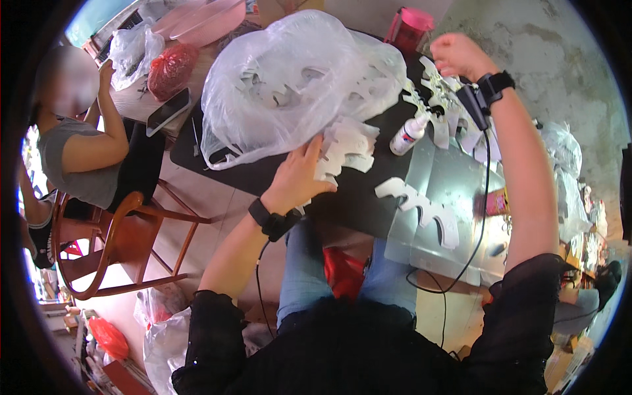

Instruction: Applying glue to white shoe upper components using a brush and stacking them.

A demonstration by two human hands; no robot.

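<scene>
My left hand point(296, 174) holds the left edge of a stack of white scalloped cut-out pieces point(352, 146), fingers and thumb spanning it. A large clear plastic bag point(289, 72) full of similar white pieces lies just beyond. At the far right of the black table, my right hand point(464, 56) is raised with its fingers curled in; whether they hold anything is hidden. Below that hand is a pile of white cut-outs point(442, 92). A small white bottle point(409, 133) leans beside the pile. One curved, toothed white piece point(421, 209) lies nearer to me, partly on a clear sheet.
The clear sheet point(411, 243) covers the table's right side, with a yellow-and-pink can point(498, 202) on it. A pink-lidded container point(409, 27) stands at the far edge. A person point(89, 141) sits at the left near a wooden chair point(125, 243). Black cables hang from both wrists.
</scene>
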